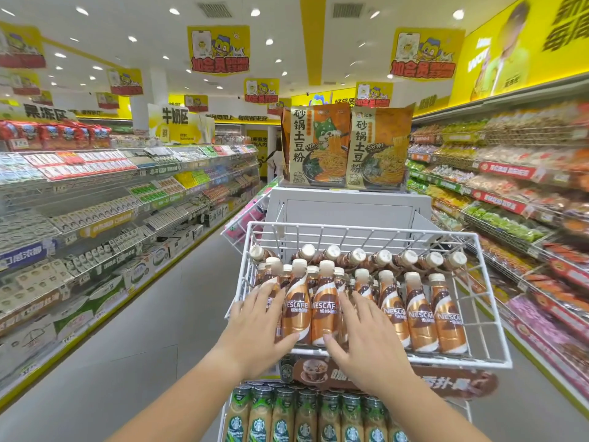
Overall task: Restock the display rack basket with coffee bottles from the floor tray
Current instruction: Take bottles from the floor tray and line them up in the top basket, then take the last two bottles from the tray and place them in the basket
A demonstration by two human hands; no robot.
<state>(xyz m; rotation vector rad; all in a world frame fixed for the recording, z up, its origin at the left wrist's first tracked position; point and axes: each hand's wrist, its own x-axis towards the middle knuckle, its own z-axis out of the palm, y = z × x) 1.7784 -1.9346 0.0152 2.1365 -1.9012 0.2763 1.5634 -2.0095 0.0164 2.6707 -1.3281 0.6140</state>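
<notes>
Squaring up two front coffee bottles [296, 309] in the basket [462, 359] mid-frame, pressing with left hand [258, 317] and right hand [366, 341], fingers flat, gripping nothing, ideally keeping labels forward.

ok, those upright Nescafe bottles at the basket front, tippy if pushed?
Probably tippy: the Nescafe bottles are tall and narrow, standing on a wire basket. Close-packed neighbours would likely catch a lean. Their glossy sleeves look slippery to grip.
</notes>
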